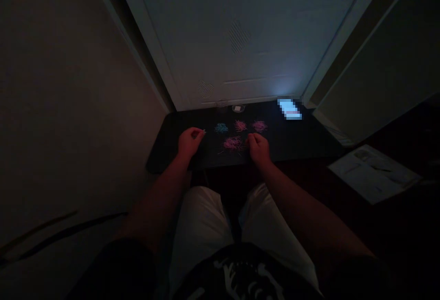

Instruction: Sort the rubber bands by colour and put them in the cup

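Note:
Several small heaps of thin, short strands lie on a dark tabletop (202, 158). A blue heap (221, 128), a pink heap (240, 125) and a purple-pink heap (259, 126) form a row. Nearer to me is a looser pink-purple heap (233, 143). My left hand (190, 143) is closed in a pinch left of the blue heap. Pale bits (204, 131) show at its fingertips; whether they are held or lying there, I cannot tell. Just right of the loose heap, my right hand (258, 147) has its fingers pressed together, and what they hold is hidden.
The room is very dim. A lit phone-like screen (289, 108), blurred out, glows at the table's back right. Near the back edge sits a small round clear dish (238, 108) with a white square. A white panel (213, 38) rises behind the table. Right and lower lies a pale sheet (374, 174).

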Demonstrator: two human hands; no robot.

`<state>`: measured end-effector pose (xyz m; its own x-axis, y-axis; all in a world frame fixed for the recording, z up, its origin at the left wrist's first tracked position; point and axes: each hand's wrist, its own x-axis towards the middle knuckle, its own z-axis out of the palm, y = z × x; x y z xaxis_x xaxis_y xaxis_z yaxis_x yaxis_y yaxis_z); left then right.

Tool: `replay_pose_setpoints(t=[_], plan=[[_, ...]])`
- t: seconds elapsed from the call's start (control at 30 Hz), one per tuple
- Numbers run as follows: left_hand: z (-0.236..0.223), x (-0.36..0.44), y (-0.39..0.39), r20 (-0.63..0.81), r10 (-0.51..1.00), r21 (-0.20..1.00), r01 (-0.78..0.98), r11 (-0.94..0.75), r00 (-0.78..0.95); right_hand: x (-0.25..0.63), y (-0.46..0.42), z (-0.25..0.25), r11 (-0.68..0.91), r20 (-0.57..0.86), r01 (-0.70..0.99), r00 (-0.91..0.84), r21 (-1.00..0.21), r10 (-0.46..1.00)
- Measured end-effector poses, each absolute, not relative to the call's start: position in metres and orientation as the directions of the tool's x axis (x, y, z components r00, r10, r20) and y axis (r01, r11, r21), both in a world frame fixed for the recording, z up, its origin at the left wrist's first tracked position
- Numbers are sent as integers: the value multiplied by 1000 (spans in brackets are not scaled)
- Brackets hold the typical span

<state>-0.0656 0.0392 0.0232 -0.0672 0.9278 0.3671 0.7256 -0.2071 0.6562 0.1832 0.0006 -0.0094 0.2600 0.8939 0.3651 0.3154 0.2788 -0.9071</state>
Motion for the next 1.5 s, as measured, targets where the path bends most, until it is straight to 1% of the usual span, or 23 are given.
replay_pose_setpoints(t=[0.17,0.33,0.5,0.7,0.8,1.0,1.17,1.27,1.4,1.5], plan=[[29,-86,60,372,928,520,834,-184,-27,183,0,-9,271,363,352,227,-896,904],[29,-94,67,329,943,432,882,-190,42,182,-1,-9,275,363,341,230,-899,903],[27,-98,65,274,961,426,891,-157,38,181,0,-8,280,377,375,216,-884,901],[25,-102,64,253,964,360,917,-173,83,178,1,-7,281,389,424,192,-861,901],[30,-101,65,252,964,353,920,-169,80,177,1,-7,283,396,441,189,-852,899],[45,-97,64,264,964,363,924,-120,22,176,1,-5,288,394,420,192,-861,899],[41,-100,70,238,971,367,925,-100,11,177,0,-4,289,398,419,200,-861,895],[36,-101,74,215,974,360,922,-142,66,179,1,-6,282,384,382,223,-880,896],[38,-96,71,300,943,304,922,-239,146,184,5,-13,265,353,292,308,-919,884],[44,-92,60,347,922,304,910,-281,169,193,7,-17,252,336,247,399,-936,853]])
